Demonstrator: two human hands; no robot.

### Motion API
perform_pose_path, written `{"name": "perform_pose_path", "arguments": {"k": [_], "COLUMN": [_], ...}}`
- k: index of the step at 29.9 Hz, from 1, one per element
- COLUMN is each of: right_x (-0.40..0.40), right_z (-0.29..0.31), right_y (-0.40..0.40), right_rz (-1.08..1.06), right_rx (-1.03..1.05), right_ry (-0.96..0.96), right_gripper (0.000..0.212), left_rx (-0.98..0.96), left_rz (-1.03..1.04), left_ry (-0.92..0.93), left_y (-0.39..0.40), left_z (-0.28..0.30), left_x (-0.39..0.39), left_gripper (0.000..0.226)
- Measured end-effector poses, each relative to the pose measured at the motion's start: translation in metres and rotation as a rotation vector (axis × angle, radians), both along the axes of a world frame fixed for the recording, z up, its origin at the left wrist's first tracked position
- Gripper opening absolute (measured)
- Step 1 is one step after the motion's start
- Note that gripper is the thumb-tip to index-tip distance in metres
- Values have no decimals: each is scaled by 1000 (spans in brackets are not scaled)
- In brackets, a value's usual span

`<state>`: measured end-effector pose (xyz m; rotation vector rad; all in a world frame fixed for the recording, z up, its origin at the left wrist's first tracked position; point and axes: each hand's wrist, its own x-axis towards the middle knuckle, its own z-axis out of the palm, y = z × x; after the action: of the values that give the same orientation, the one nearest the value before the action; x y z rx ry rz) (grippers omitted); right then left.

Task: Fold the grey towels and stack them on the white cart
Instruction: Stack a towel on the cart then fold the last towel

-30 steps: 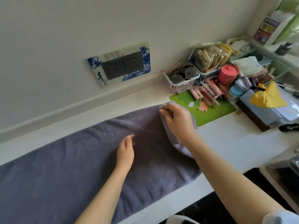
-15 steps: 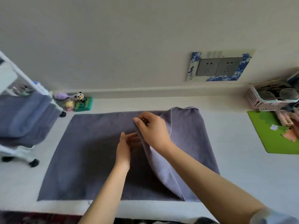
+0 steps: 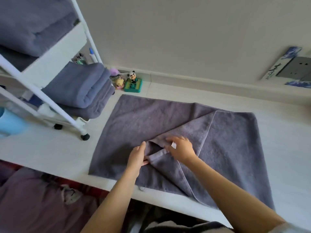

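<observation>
A grey towel (image 3: pixel 134 121) lies spread on the white counter, its right end folded over to the left. My right hand (image 3: pixel 182 149) pinches the folded-over corner, where a small white tag shows. My left hand (image 3: pixel 137 157) lies on the towel just left of that corner, with the thumb under the flap's edge. At the left stands the white cart (image 3: pixel 50 52), with folded grey towels (image 3: pixel 79 88) stacked on its lower shelf and another folded grey towel (image 3: pixel 32 22) on the shelf above.
Small figurines, among them a panda on a green base (image 3: pixel 133 82), stand by the wall behind the towel. A blue-patterned socket plate (image 3: pixel 292 68) is on the wall at right. A purple cloth (image 3: pixel 33 204) lies below the counter's front edge. A light blue object (image 3: pixel 8 123) sits at far left.
My right hand has carried the towel's right end leftward over the towel and lower toward the front. My left hand now meets that corner. The view swung left, showing the cart.
</observation>
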<state>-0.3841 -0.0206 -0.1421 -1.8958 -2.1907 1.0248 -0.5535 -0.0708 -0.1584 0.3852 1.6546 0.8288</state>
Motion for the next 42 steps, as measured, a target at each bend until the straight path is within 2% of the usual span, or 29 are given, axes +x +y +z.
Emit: {"name": "perform_pose_path", "arguments": {"k": [2,5,7,10,13,16,20,23,25,28,31,33,35,39,42], "right_x": [13,26,34,50,64,77,87,87,83,77,63,52,40,1,-34], "right_z": [-12,-18,-19,-22,-29,-33,-27,-20,-19,-9,21,49,78,126,129], "right_y": [-1,-3,-4,-11,-21,-20,-16,-9,-3,14,43,65,85,112,119], "right_rz": [-19,17,0,-62,-44,-167,-298,-241,-237,-355,-431,-397,-387,-218,-128], "right_rx": [8,67,121,188,191,191,103,9,-56,-124,-75,9,127,284,284], "right_ry": [-85,-62,-29,-96,-168,-73,42,69,142,388,603,674,722,740,785], "right_gripper": [45,49,48,50,55,53,50,46,36,14,7,16,18,28,30], "left_rx": [29,38,48,105,249,323,201,50,-10,-41,-48,-26,38,192,249], "left_rz": [-70,-49,-46,-193,-344,-438,-322,-292,-267,-236,-74,8,22,43,138], "left_ry": [124,129,172,425,542,614,615,642,585,452,28,-264,-446,-576,-528], "left_y": [0,2,6,12,19,31,31,18,11,6,4,0,0,1,3], "left_z": [-3,-1,0,-4,-2,-3,-6,-6,-7,-8,5,17,34,90,114], "left_x": [6,8,7,4,7,15,17,15,12,10,11,13,19,16,-12], "left_gripper": [30,25,27,34,46,49,51,51,49,37,20,23,24,23,31]}}
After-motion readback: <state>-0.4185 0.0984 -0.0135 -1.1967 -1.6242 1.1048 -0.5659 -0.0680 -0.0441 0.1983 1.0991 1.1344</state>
